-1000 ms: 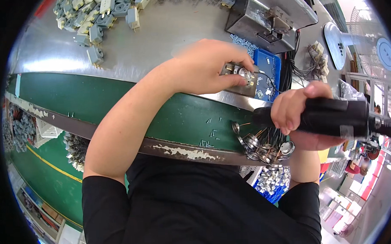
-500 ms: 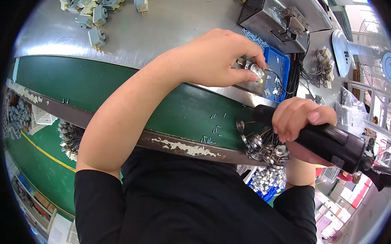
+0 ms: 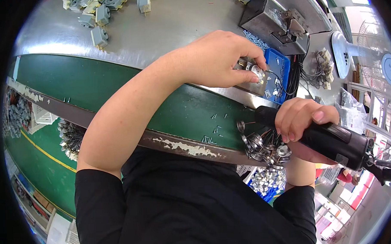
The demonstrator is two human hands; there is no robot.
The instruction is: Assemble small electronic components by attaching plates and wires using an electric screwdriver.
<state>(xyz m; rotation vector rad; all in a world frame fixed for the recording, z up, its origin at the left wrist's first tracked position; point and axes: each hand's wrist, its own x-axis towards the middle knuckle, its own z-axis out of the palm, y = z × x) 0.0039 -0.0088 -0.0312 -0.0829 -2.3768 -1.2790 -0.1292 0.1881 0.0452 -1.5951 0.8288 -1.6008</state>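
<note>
Left hand (image 3: pixel 219 61) pinches small metal part (image 3: pixel 257 71) on surface (image 3: pixel 166 28); right hand (image 3: pixel 301 118) grips black power screwdriver (image 3: pixel 329 139), nearer the body, tip pointing left.

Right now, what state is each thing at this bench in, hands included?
left hand: pinching a small metal part on the steel bench
right hand: wrapped around the black power screwdriver, tilted
blue tray: open, holding small screws
grey housings: lying loose
</note>
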